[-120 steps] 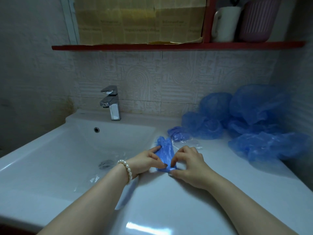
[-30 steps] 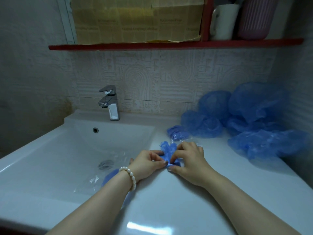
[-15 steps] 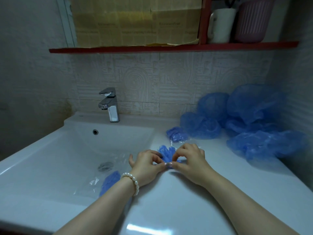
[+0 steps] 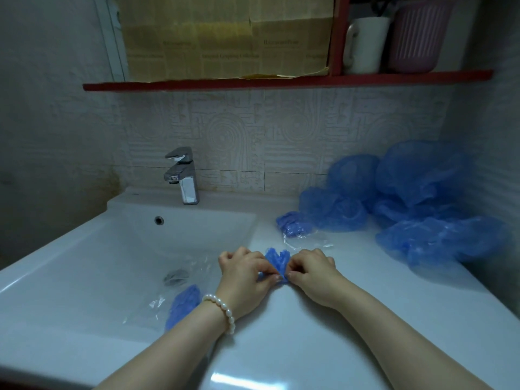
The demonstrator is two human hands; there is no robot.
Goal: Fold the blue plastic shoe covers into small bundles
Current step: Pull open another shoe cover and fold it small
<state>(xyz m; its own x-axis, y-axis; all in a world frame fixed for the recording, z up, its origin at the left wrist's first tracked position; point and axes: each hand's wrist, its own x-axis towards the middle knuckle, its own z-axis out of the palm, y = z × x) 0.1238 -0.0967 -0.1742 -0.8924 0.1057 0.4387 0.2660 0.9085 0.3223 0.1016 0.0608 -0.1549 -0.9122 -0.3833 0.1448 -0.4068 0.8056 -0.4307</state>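
Fingers pinching shoe cover, loose covers behind (piled), tap

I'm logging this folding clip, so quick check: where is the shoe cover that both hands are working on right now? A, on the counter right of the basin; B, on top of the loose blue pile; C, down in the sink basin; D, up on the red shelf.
A: the left hand and right hand pinch the shoe cover on the counter, right of the basin.
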